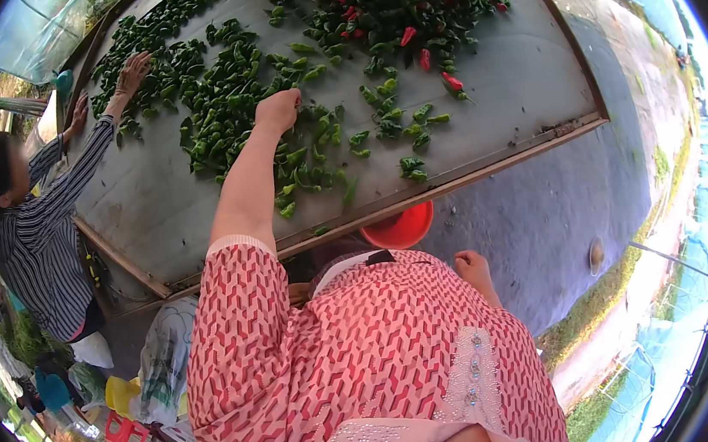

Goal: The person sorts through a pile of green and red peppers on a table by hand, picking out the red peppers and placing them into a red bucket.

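The left hand (280, 110) curls over green peppers (225, 101) on the surface (496, 94); whether its grip pinches one cannot be told. The right hand (474, 273), curled beside the printed top (358, 341), is equally unclear. A low-sweeping forearm (249, 189) could drag green peppers over the wooden rim (453, 182).

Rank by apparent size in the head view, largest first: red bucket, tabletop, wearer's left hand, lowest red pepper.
1. Tabletop
2. Red bucket, partly hidden
3. Wearer's left hand
4. Lowest red pepper

Red plastic object (120, 429) near yellow object (119, 392)
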The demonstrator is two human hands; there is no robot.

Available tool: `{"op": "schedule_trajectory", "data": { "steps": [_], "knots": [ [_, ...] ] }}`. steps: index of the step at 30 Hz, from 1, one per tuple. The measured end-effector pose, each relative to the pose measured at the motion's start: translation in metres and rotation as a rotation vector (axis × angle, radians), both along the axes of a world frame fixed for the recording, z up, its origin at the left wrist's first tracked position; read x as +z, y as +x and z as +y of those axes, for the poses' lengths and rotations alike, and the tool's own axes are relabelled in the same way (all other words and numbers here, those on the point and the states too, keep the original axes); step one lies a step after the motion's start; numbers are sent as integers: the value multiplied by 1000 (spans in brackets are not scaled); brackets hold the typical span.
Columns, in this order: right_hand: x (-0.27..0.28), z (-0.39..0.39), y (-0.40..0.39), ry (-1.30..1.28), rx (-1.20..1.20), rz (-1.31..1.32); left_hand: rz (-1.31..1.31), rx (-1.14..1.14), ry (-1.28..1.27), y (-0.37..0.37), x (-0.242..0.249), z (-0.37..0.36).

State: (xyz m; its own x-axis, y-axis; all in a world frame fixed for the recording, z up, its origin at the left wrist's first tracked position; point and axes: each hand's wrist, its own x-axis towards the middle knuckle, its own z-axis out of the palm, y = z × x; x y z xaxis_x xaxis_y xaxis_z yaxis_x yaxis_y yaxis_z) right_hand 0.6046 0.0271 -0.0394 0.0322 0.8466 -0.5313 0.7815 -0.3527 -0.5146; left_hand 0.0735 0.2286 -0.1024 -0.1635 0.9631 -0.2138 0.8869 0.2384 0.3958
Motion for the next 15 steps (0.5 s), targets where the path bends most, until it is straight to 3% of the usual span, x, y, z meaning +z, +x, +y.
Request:
{"op": "schedule_trajectory", "data": {
  "steps": [2,5,6,9,10,15],
  "knots": [
    [-11,-24,20,-39,-51,-50,62,-7,-6,0,-7,1],
    [-23,-47,42,-98,-96,-85,-100,184,11,-6,0,-1],
    [-25,-51,45,-94,-119,-62,-125,209,171,-9,6,-5],
    [-35,-51,49,-71,-109,-42,-1064,509,104,-19,32,-28],
    [-34,-44,46,-60,-88,-43,-1263,553,169,-13,45,-40],
    [-24,28,2,21,19,83,-1527,516,230,-8,61,-86]
  ]
}}
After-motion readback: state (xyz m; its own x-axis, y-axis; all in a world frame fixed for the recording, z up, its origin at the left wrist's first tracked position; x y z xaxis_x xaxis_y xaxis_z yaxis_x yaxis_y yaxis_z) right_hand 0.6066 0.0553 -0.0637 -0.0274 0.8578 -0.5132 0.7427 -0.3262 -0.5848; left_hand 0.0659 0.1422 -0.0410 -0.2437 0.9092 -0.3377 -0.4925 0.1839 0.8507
